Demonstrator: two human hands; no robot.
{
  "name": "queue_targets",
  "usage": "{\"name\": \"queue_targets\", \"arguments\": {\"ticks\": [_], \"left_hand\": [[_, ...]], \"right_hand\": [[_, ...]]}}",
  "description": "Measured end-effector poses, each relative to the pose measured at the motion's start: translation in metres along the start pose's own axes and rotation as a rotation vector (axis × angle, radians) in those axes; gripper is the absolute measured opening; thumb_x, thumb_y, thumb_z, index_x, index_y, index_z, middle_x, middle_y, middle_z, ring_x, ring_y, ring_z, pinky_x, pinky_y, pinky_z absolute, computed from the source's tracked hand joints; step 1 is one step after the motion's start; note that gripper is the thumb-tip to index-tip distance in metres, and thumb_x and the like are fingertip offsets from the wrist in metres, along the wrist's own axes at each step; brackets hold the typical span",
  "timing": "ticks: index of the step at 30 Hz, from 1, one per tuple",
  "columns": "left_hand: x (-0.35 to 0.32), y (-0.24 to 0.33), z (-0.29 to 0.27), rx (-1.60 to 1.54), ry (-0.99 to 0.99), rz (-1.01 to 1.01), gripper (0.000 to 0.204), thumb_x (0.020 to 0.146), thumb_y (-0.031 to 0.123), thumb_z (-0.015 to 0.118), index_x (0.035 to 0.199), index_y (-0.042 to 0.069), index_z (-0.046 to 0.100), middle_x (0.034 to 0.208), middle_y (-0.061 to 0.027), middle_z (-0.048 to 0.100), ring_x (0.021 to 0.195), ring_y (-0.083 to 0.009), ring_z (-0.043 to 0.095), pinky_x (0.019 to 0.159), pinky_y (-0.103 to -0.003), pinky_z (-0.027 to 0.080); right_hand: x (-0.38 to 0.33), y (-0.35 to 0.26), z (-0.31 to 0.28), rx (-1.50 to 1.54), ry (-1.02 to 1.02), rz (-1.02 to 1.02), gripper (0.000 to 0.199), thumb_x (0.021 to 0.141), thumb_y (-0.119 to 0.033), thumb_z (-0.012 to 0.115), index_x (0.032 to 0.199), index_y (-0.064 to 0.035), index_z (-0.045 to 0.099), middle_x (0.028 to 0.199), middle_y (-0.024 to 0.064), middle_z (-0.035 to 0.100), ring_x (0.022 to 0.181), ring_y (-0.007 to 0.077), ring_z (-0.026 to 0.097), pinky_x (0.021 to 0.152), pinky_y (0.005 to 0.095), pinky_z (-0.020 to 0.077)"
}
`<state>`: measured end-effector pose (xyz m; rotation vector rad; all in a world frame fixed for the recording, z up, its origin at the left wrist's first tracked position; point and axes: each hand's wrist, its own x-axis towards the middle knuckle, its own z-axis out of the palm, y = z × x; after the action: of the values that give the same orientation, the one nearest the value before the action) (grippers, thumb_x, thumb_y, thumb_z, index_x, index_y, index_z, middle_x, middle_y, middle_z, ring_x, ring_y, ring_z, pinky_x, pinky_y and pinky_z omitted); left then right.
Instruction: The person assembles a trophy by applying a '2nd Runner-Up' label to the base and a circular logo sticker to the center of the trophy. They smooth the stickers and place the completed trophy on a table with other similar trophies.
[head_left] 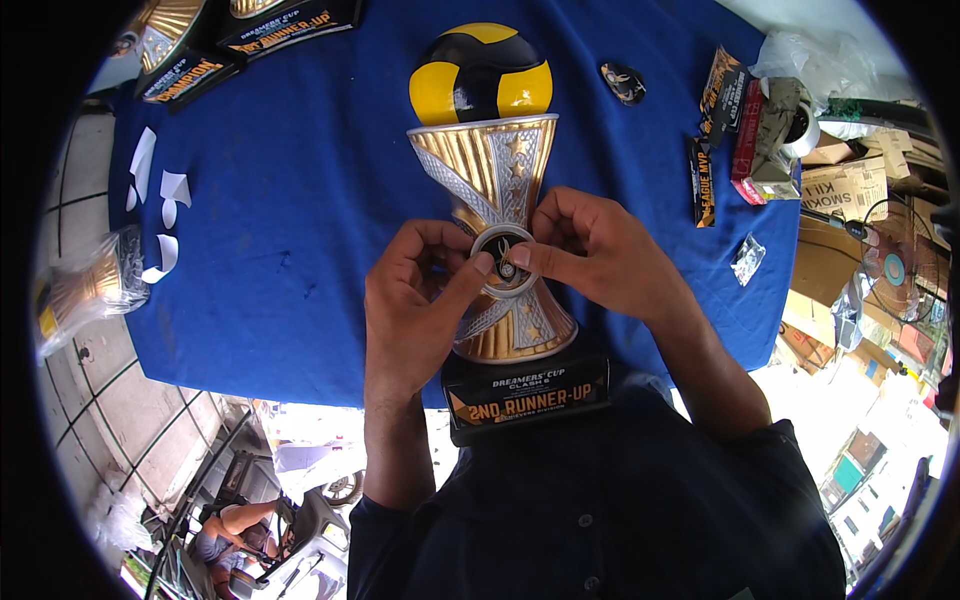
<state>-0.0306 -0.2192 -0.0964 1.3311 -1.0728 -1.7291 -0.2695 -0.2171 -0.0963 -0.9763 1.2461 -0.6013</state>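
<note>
A gold-and-silver trophy (480, 165) lies on the blue cloth in front of me, its black base (528, 400) toward my body. A yellow-and-black ball (481, 78) tops it at the far end. Set in its narrow waist is a round medallion (503, 241) with a silver rim and a dark centre. My left hand (412, 300) is closed at the left of the waist, thumb on the medallion. From the right, my right hand (610, 250) grips the waist with its thumb also pressed on the medallion. The curled fingers are partly hidden.
Black-based trophies (290, 28) stand at the far left; a plastic-wrapped trophy (95, 285) is at the left edge. White paper strips (175, 187), a black sticker piece (623, 83), dark printed plates (703, 185), a tape roll (802, 132) and clear plastic scrap (747, 260) lie around. A fan (893, 265) stands right.
</note>
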Motion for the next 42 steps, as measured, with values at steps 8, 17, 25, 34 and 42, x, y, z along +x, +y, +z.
{"name": "queue_targets", "arguments": {"ticks": [8, 17, 25, 34, 42], "left_hand": [[-0.002, 0.003, 0.003, -0.017, 0.011, -0.017, 0.022, 0.105, 0.004, 0.082, 0.122, -0.002, 0.069, 0.100, -0.0054, 0.073, 0.088, -0.0096, 0.075, 0.076, -0.026, 0.067], [-0.001, 0.002, 0.002, -0.030, 0.014, -0.025, 0.022, 0.105, 0.004, 0.082, 0.121, -0.002, 0.069, 0.100, -0.0048, 0.073, 0.088, -0.0093, 0.075, 0.075, -0.025, 0.066], [0.000, 0.002, 0.001, -0.026, 0.003, -0.028, 0.022, 0.105, 0.003, 0.082, 0.122, -0.002, 0.069, 0.100, -0.0052, 0.074, 0.088, -0.0097, 0.075, 0.075, -0.026, 0.066], [-0.001, 0.003, 0.002, -0.015, 0.016, -0.033, 0.022, 0.104, 0.003, 0.082, 0.121, -0.002, 0.069, 0.099, -0.0053, 0.074, 0.087, -0.0095, 0.075, 0.074, -0.025, 0.065], [0.001, 0.001, 0.002, -0.001, 0.021, -0.023, 0.021, 0.104, 0.003, 0.082, 0.120, -0.002, 0.070, 0.098, -0.0051, 0.074, 0.085, -0.0089, 0.074, 0.073, -0.024, 0.063]], "right_hand": [[0.000, 0.004, 0.002, 0.026, 0.036, -0.052, 0.030, 0.103, -0.022, 0.089, 0.108, 0.0001, 0.069, 0.090, 0.0017, 0.075, 0.080, 0.0067, 0.070, 0.068, 0.0258, 0.0555], [-0.001, 0.000, 0.002, 0.021, 0.022, -0.024, 0.028, 0.104, -0.020, 0.089, 0.110, -0.0014, 0.068, 0.093, 0.0000, 0.073, 0.084, 0.0053, 0.068, 0.072, 0.0246, 0.0553], [-0.002, -0.004, 0.003, 0.006, 0.023, -0.006, 0.029, 0.105, -0.021, 0.089, 0.110, -0.0027, 0.068, 0.093, -0.0014, 0.072, 0.085, 0.0043, 0.066, 0.074, 0.0238, 0.0546], [-0.002, -0.004, 0.004, 0.007, 0.036, 0.011, 0.029, 0.104, -0.022, 0.090, 0.109, -0.0028, 0.068, 0.092, -0.0018, 0.071, 0.084, 0.0036, 0.065, 0.071, 0.0232, 0.0531], [-0.002, -0.002, 0.004, 0.020, 0.028, -0.006, 0.027, 0.105, -0.020, 0.088, 0.110, -0.0023, 0.069, 0.093, -0.0007, 0.073, 0.085, 0.0043, 0.067, 0.073, 0.0237, 0.0546]]}}
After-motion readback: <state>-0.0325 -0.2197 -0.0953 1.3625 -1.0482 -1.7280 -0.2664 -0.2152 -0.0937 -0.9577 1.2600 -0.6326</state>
